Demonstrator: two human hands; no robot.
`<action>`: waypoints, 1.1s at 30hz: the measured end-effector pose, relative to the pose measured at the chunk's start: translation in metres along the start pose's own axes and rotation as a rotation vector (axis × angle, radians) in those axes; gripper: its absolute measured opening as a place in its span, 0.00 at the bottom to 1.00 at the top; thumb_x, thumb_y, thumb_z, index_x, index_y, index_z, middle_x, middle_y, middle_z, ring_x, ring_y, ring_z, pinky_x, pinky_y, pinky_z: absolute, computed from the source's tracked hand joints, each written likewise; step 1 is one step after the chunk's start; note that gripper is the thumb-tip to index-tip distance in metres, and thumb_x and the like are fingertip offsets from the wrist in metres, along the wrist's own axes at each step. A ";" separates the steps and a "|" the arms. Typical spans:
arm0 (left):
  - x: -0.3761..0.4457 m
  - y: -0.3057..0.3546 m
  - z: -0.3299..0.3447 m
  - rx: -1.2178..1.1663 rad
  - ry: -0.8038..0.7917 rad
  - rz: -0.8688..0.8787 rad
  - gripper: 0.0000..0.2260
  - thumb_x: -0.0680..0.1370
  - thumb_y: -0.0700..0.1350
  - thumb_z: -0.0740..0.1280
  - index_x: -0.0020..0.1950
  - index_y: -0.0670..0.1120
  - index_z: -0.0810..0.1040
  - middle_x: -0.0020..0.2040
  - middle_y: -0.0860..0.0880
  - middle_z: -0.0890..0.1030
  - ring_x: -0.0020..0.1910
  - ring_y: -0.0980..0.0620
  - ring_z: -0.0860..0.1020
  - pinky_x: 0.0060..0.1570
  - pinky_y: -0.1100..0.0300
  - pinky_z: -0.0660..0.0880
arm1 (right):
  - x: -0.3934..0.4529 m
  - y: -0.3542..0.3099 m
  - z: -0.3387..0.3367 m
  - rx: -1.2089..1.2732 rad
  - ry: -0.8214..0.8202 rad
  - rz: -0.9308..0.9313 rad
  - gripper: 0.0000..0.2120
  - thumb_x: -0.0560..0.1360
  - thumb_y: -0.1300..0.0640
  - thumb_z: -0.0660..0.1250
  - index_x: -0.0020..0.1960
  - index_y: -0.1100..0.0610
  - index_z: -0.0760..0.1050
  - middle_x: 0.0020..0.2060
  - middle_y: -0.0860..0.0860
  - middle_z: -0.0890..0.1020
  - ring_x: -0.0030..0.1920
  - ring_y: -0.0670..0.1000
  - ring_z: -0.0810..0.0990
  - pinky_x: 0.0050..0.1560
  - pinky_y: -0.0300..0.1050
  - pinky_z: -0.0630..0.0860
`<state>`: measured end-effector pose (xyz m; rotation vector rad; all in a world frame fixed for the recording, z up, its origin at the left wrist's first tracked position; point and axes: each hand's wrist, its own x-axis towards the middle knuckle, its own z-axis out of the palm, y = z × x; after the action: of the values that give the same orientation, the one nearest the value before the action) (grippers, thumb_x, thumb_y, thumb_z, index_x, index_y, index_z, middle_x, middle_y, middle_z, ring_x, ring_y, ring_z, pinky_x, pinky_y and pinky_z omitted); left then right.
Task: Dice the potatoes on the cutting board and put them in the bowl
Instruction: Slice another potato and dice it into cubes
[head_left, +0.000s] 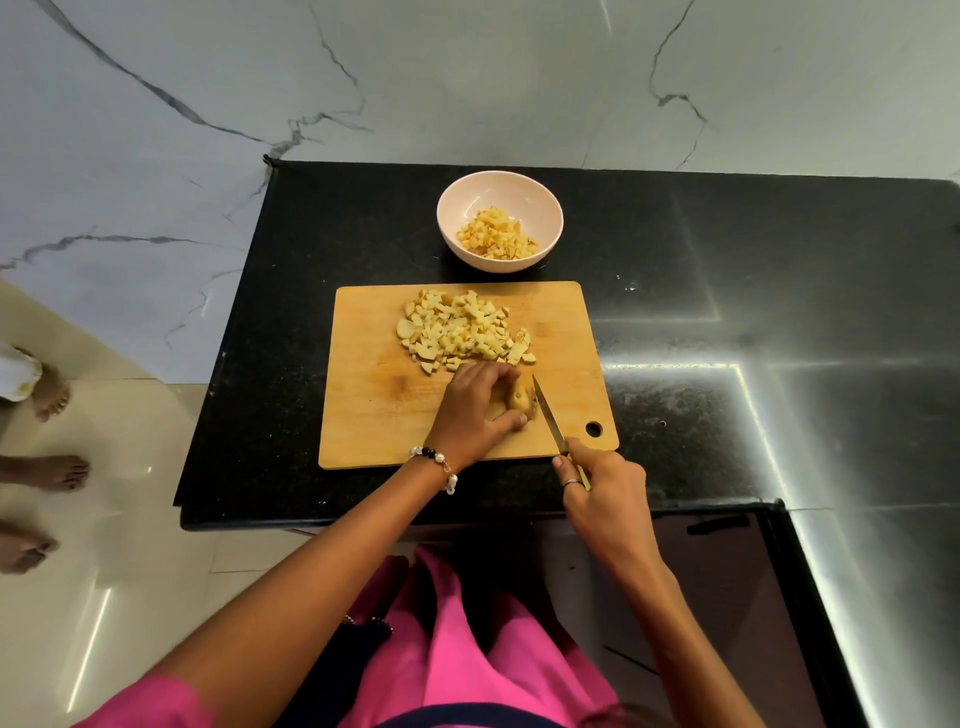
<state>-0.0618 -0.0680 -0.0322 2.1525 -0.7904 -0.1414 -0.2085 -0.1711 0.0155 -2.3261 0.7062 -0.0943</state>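
Note:
A wooden cutting board (363, 405) lies on the black counter. A heap of diced potato (462, 330) covers its far half. My left hand (475, 410) grips a potato piece (519, 399) near the board's middle, fingers curled over it. My right hand (605, 493) holds a knife (548, 418) by the handle at the board's near right edge; the blade points away, just right of the potato piece. A pale pink bowl (457, 205) with diced potato (496, 238) in it stands behind the board.
The black counter (727, 312) stretches to the right and ends at a front edge near my body. A marble wall rises behind. Bare feet of other people (49, 395) stand on the tiled floor to the left.

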 end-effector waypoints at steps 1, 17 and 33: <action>0.000 0.000 0.000 -0.006 0.002 0.003 0.23 0.65 0.44 0.77 0.57 0.44 0.77 0.51 0.50 0.79 0.53 0.50 0.74 0.48 0.66 0.64 | 0.000 -0.001 0.000 0.008 0.011 -0.004 0.16 0.79 0.56 0.63 0.65 0.58 0.75 0.38 0.53 0.82 0.29 0.44 0.72 0.29 0.35 0.66; -0.004 0.000 0.003 -0.075 0.105 -0.012 0.27 0.65 0.42 0.77 0.63 0.45 0.75 0.48 0.53 0.83 0.51 0.54 0.76 0.49 0.69 0.66 | 0.005 -0.024 0.014 -0.134 -0.010 -0.047 0.13 0.80 0.57 0.57 0.59 0.62 0.75 0.41 0.58 0.80 0.42 0.60 0.78 0.39 0.52 0.72; -0.006 0.001 0.006 -0.089 0.142 -0.030 0.20 0.65 0.42 0.77 0.56 0.44 0.78 0.45 0.51 0.83 0.51 0.52 0.76 0.48 0.61 0.71 | -0.010 -0.026 0.052 -0.424 -0.058 -0.015 0.25 0.59 0.72 0.73 0.56 0.72 0.75 0.35 0.60 0.78 0.24 0.59 0.76 0.20 0.45 0.66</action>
<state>-0.0687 -0.0688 -0.0364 2.0656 -0.6584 -0.0374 -0.1921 -0.1186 -0.0056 -2.7233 0.7351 0.1290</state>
